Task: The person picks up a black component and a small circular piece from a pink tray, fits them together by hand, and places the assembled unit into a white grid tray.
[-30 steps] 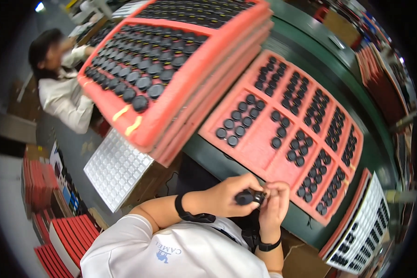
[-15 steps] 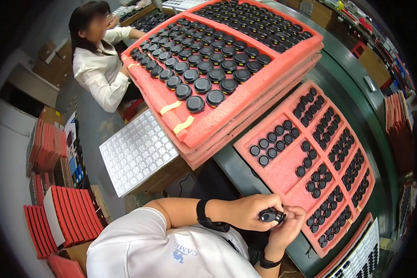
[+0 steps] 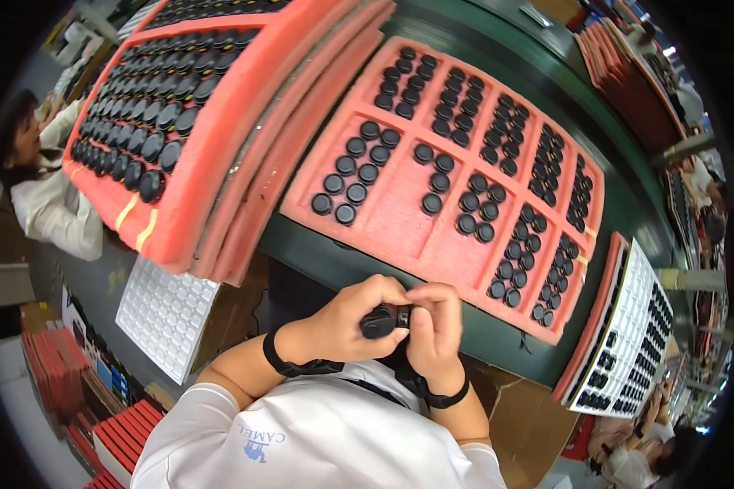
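Note:
In front of my chest, my left hand (image 3: 344, 316) is closed around a black cylindrical part (image 3: 377, 323) with a round, dark end. My right hand (image 3: 435, 336) meets it from the other side, thumb and fingers pinching a short black ring-like piece (image 3: 404, 314) at the part's right end. Whether the two pieces are joined I cannot tell. Just beyond my hands lies a pink foam tray (image 3: 393, 204) on a dark green bench (image 3: 334, 259). Its compartments hold several small black round parts, and the near ones are only partly filled.
To the left rises a stack of pink foam trays (image 3: 257, 171), its top full of black capped parts. A white moulded tray (image 3: 167, 314) sits below it. Another white tray (image 3: 620, 334) with black pieces stands at right. A person in white (image 3: 57, 208) works at far left.
My view has swung to the right, bringing the foam tray more to the middle. Both hands still hold the black part, its round end now turned more toward the lower left.

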A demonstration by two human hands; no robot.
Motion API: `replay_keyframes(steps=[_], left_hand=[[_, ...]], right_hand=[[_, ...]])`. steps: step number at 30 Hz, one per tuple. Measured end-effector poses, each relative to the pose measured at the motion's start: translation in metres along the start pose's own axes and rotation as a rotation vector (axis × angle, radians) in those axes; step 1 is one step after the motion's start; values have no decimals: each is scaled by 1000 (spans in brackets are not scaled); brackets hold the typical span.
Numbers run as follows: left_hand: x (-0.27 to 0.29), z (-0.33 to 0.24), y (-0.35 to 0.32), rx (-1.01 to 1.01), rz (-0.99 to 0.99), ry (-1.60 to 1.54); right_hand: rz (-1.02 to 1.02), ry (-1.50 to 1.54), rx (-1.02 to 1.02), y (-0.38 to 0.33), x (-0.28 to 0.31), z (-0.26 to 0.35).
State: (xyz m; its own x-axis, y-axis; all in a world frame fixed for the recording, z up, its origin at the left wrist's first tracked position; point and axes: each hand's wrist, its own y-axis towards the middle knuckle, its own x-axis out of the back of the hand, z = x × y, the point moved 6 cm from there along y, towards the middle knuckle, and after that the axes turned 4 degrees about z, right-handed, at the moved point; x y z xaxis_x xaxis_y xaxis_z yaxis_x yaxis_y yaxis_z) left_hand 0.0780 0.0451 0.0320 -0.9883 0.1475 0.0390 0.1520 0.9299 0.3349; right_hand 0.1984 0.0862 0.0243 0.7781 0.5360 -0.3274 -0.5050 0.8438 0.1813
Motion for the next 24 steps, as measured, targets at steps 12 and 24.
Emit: replay_keyframes(steps=[12, 24], left_hand=[[0, 2, -4, 16, 21, -62], [9, 0, -3, 52, -31, -24]], right_hand=[[29, 204, -170, 2, 6, -4], [160, -373, 148, 2, -1, 15]])
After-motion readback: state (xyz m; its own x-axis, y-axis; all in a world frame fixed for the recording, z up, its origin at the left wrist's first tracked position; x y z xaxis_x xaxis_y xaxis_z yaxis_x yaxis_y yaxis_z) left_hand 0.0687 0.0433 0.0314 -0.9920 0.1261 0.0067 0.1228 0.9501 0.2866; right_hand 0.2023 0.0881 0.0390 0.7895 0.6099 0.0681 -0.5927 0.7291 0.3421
